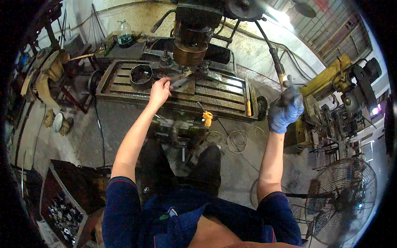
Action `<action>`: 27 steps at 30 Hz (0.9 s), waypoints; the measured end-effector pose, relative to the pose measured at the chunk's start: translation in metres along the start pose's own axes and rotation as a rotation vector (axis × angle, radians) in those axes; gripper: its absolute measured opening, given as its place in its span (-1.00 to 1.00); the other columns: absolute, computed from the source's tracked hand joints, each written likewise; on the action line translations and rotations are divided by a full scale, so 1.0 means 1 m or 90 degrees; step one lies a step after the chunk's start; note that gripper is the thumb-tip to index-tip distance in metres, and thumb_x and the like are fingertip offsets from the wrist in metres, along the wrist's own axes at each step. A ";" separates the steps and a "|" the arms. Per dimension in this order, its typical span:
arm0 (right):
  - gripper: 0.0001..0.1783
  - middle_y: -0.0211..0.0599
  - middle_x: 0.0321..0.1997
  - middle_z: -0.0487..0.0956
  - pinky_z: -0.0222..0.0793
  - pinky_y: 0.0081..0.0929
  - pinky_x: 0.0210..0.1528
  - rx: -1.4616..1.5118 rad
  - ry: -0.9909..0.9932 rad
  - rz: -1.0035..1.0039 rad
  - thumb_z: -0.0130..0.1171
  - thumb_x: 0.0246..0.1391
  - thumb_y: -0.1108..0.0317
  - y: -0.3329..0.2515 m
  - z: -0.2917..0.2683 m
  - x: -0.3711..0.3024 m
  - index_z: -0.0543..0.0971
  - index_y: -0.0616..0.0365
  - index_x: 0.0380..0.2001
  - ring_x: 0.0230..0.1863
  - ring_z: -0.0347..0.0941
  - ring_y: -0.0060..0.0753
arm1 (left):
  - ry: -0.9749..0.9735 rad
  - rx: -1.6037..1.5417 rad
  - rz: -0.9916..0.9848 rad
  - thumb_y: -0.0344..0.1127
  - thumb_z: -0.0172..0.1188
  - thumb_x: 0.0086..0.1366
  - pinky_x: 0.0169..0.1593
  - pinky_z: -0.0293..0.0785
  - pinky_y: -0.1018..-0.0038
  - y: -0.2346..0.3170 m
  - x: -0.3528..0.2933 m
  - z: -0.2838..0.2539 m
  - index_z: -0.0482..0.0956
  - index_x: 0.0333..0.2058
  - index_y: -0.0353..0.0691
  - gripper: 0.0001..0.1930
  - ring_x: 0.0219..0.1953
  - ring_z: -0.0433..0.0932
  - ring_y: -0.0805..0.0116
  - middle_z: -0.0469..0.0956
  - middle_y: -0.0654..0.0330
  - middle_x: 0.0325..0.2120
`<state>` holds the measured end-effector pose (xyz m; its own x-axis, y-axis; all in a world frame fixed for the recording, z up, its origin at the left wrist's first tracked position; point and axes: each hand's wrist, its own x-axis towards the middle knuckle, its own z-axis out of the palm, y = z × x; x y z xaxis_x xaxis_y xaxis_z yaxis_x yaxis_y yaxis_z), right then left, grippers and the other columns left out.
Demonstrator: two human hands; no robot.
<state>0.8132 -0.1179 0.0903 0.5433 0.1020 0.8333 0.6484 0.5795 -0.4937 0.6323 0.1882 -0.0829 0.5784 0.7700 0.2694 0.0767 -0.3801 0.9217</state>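
My bare left hand (159, 93) is closed over the front of the slotted machine table (219, 96), its fingertips pinched. From them a blurred grey flat piece (180, 84) points toward the spindle; its exact kind I cannot make out. My right hand (285, 109), in a blue glove, is raised at the right and wrapped round the end of the machine's long lever (276, 60). The dark machine head with its brownish spindle (189, 53) stands above the middle of the table. Whatever is clamped below the spindle is partly hidden.
On the table's left side sits a round dark pan (141, 75) with small bits inside. A yellow hand control (207, 118) hangs at the front edge. A bin of metal parts (62, 215) stands lower left, a caged fan (341, 202) lower right. Cable coils (237, 141) lie on the floor.
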 end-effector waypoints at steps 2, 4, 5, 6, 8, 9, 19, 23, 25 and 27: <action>-0.54 -0.18 -0.46 0.49 -0.01 -0.14 0.20 -0.001 0.000 -0.021 0.04 -0.01 0.08 -0.005 0.005 0.007 0.54 0.37 -0.34 -0.20 0.39 -0.15 | -0.002 -0.024 -0.010 -0.36 -0.08 0.25 -0.55 0.39 0.49 -0.001 0.000 0.001 0.45 -0.18 -0.39 -0.74 -0.70 0.47 0.43 0.54 0.11 -0.61; -0.56 -0.11 -0.38 0.52 0.02 -0.13 0.18 -0.010 0.012 -0.007 0.04 -0.01 0.09 -0.008 0.004 0.009 0.54 0.36 -0.38 -0.16 0.40 -0.12 | -0.004 -0.050 -0.018 -0.36 -0.08 0.24 -0.55 0.39 0.49 -0.003 0.000 0.001 0.45 -0.19 -0.39 -0.75 -0.70 0.47 0.44 0.54 0.10 -0.60; -0.57 -0.08 -0.34 0.53 0.03 -0.13 0.17 -0.014 0.005 -0.005 0.04 -0.01 0.10 -0.008 0.003 0.011 0.54 0.35 -0.41 -0.14 0.40 -0.10 | -0.002 -0.067 -0.021 -0.36 -0.08 0.24 -0.56 0.38 0.50 -0.004 0.000 0.001 0.45 -0.19 -0.39 -0.75 -0.70 0.47 0.45 0.54 0.10 -0.59; -0.59 -0.06 -0.30 0.53 0.05 -0.12 0.16 -0.021 -0.016 -0.013 0.04 -0.02 0.11 -0.008 -0.004 0.015 0.54 0.34 -0.44 -0.13 0.40 -0.09 | -0.006 -0.082 -0.022 -0.36 -0.08 0.24 -0.56 0.38 0.50 0.001 -0.001 0.002 0.45 -0.19 -0.39 -0.75 -0.70 0.47 0.45 0.54 0.10 -0.59; -0.68 0.03 -0.25 0.53 0.10 -0.11 0.13 -0.021 -0.016 -0.022 0.06 -0.05 0.18 -0.008 -0.009 0.019 0.50 0.29 -0.56 -0.07 0.40 -0.07 | -0.023 -0.070 -0.033 -0.35 -0.07 0.24 -0.57 0.37 0.52 0.011 -0.002 0.003 0.45 -0.19 -0.38 -0.75 -0.71 0.45 0.46 0.54 0.11 -0.59; -0.64 -0.06 -0.31 0.53 0.11 -0.27 -0.05 -0.027 -0.011 -0.041 0.06 -0.03 0.15 -0.012 -0.002 0.021 0.51 0.31 -0.55 -0.23 0.35 -0.24 | -0.028 -0.057 -0.039 -0.35 -0.07 0.24 -0.57 0.36 0.52 0.016 -0.003 0.000 0.45 -0.19 -0.38 -0.75 -0.71 0.44 0.47 0.53 0.11 -0.59; -0.64 -0.25 -0.44 0.58 0.34 -0.61 -0.39 -0.070 0.027 -0.141 0.08 0.02 0.18 -0.017 0.009 0.053 0.58 0.32 -0.35 -0.48 0.44 -0.55 | -0.011 -0.114 -0.067 -0.26 -0.04 0.26 -0.61 0.31 0.57 0.009 0.005 0.002 0.45 -0.21 -0.40 -0.71 -0.72 0.37 0.54 0.48 0.17 -0.59; -0.72 -0.04 -0.41 0.56 0.39 -0.32 -0.13 -0.026 0.027 -0.140 0.02 0.01 0.31 -0.020 0.010 0.069 0.54 0.38 -0.48 -0.31 0.49 -0.21 | -0.009 -0.129 -0.050 -0.27 -0.03 0.26 -0.65 0.28 0.60 0.006 0.008 0.004 0.45 -0.22 -0.41 -0.71 -0.74 0.34 0.55 0.47 0.19 -0.61; -0.72 -0.08 -0.40 0.57 0.39 -0.41 -0.10 0.016 0.011 -0.162 -0.01 0.03 0.33 -0.018 0.005 0.085 0.55 0.37 -0.46 -0.28 0.51 -0.28 | -0.005 -0.138 -0.043 -0.28 -0.03 0.26 -0.66 0.27 0.60 0.011 0.008 0.008 0.45 -0.23 -0.41 -0.73 -0.75 0.33 0.55 0.46 0.19 -0.61; -0.72 -0.10 -0.40 0.58 0.38 -0.44 -0.09 -0.028 0.043 -0.137 -0.03 0.03 0.34 -0.018 -0.005 0.094 0.55 0.37 -0.46 -0.26 0.51 -0.29 | 0.002 -0.144 -0.034 -0.29 -0.03 0.26 -0.67 0.25 0.60 0.016 0.010 0.011 0.46 -0.25 -0.40 -0.74 -0.76 0.33 0.55 0.46 0.20 -0.62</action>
<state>0.8548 -0.1228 0.1765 0.4232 -0.0749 0.9029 0.7750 0.5461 -0.3180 0.6478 0.1841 -0.0687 0.5764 0.7872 0.2193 -0.0778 -0.2143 0.9737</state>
